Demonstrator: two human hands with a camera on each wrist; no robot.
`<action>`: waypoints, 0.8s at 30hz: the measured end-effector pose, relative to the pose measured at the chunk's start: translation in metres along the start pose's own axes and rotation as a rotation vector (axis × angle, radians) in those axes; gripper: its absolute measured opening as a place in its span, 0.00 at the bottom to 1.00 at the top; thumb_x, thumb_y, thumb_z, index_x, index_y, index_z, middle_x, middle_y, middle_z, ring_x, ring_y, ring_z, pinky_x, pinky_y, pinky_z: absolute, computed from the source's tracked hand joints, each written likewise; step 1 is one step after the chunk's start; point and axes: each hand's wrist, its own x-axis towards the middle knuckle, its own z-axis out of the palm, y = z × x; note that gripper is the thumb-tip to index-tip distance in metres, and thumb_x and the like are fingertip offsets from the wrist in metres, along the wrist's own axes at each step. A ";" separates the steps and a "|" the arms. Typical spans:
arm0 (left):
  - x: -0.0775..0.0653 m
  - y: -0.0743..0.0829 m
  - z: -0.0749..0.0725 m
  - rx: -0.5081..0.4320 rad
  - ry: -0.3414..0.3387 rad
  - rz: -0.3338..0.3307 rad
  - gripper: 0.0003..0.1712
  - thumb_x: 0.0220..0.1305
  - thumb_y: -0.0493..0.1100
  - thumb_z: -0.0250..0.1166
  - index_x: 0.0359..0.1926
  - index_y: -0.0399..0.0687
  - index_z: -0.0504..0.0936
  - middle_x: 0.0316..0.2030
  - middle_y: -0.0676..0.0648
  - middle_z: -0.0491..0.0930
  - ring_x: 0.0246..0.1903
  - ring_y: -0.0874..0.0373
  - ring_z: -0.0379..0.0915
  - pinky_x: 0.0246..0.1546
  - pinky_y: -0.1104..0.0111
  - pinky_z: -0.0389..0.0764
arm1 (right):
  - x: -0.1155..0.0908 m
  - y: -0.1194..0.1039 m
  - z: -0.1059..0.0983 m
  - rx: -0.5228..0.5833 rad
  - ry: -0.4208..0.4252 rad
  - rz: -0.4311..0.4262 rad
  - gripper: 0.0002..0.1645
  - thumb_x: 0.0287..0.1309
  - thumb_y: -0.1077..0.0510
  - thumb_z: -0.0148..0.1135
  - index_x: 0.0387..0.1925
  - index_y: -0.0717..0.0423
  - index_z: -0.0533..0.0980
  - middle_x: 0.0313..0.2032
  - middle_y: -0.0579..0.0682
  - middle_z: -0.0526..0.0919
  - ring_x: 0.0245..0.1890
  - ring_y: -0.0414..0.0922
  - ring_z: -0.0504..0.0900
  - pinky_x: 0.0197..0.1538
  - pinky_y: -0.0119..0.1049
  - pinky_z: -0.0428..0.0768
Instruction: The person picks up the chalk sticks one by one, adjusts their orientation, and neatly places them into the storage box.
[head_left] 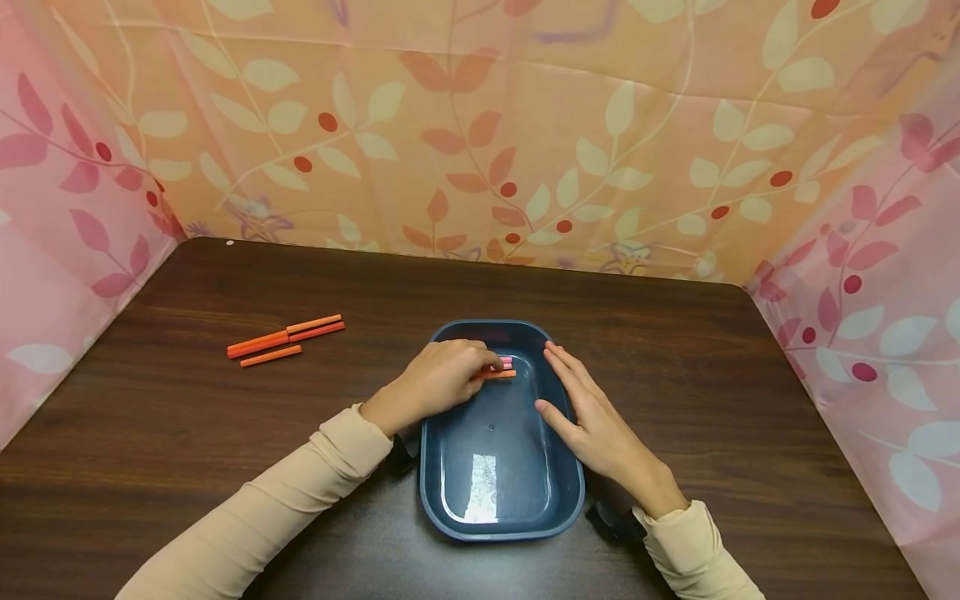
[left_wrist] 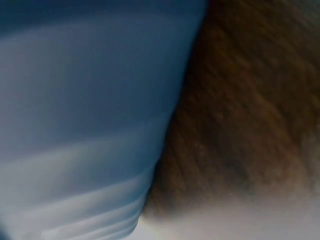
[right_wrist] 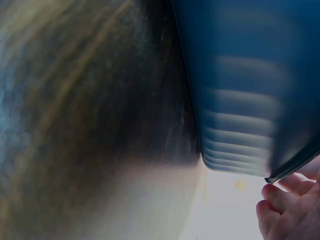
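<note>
A dark blue plastic tray (head_left: pixel 491 492) sits on the table with its long side running away from me. My left hand (head_left: pixel 442 375) reaches over its left rim, fingers curled down at the far part of the tray floor. They pinch a short orange stick (head_left: pixel 501 374), its left end hidden under the fingers. Pink sticks (head_left: pixel 506 362) lie just beyond, partly covered by the same hand. On the right rim rests my right hand (head_left: pixel 596 421), fingers extended along the edge and thumb over the inside. From the right wrist, fingertips (right_wrist: pixel 280 197) appear right at the tray's rim.
Left of the tray, several orange and red-orange sticks (head_left: pixel 258 343) lie on the dark wood table (head_left: pixel 675 358), one shorter stick (head_left: pixel 272 356) a little nearer. A floral curtain (head_left: pixel 480 150) stands along the back and both sides.
</note>
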 end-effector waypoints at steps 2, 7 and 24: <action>0.000 0.000 0.000 0.002 0.001 -0.005 0.15 0.61 0.36 0.69 0.50 0.49 0.87 0.39 0.50 0.86 0.35 0.58 0.79 0.37 0.65 0.82 | 0.000 0.000 0.000 0.000 0.001 -0.002 0.42 0.67 0.54 0.60 0.76 0.60 0.54 0.77 0.53 0.54 0.76 0.53 0.57 0.72 0.59 0.61; 0.000 0.001 -0.001 0.004 -0.001 -0.009 0.14 0.61 0.35 0.68 0.48 0.49 0.87 0.38 0.50 0.86 0.34 0.58 0.79 0.37 0.65 0.82 | 0.001 0.000 0.000 -0.002 0.005 -0.005 0.42 0.67 0.53 0.60 0.76 0.60 0.54 0.77 0.52 0.53 0.76 0.52 0.57 0.72 0.58 0.61; -0.001 0.003 0.001 0.069 -0.006 -0.026 0.12 0.62 0.35 0.67 0.46 0.49 0.88 0.34 0.49 0.86 0.32 0.57 0.79 0.34 0.65 0.82 | -0.001 0.000 0.000 0.001 0.004 0.005 0.43 0.67 0.53 0.61 0.76 0.59 0.54 0.77 0.51 0.54 0.76 0.53 0.57 0.72 0.59 0.60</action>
